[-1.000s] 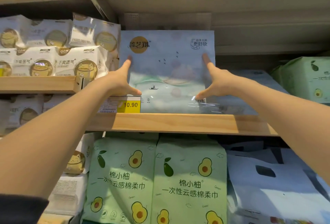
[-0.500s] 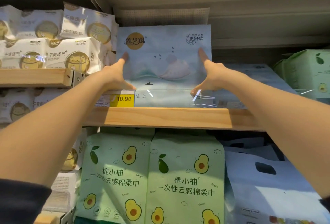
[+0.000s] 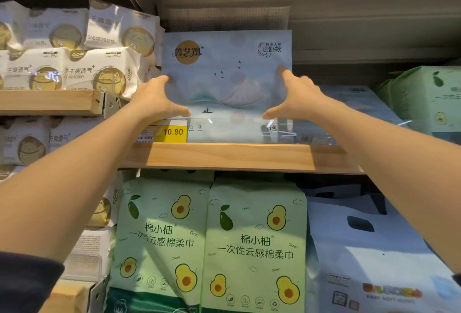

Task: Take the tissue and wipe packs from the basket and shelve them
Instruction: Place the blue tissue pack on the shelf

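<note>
As it stands shelved, tissue pack (image 3: 225,75) between left hand (image 3: 156,99) and right hand (image 3: 296,99), splayed.

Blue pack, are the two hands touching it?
Touching. The head view shows the left hand and right hand laid flat on the blue pack, no gap at fingertips or thumbs.

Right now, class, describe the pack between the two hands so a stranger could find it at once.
Find the wooden shelf with the yellow 10.90 price tag. Upright on it stands a pale blue pack. Unlike the white cat packs left and avocado packs below, it shows birds and a boat.
</note>
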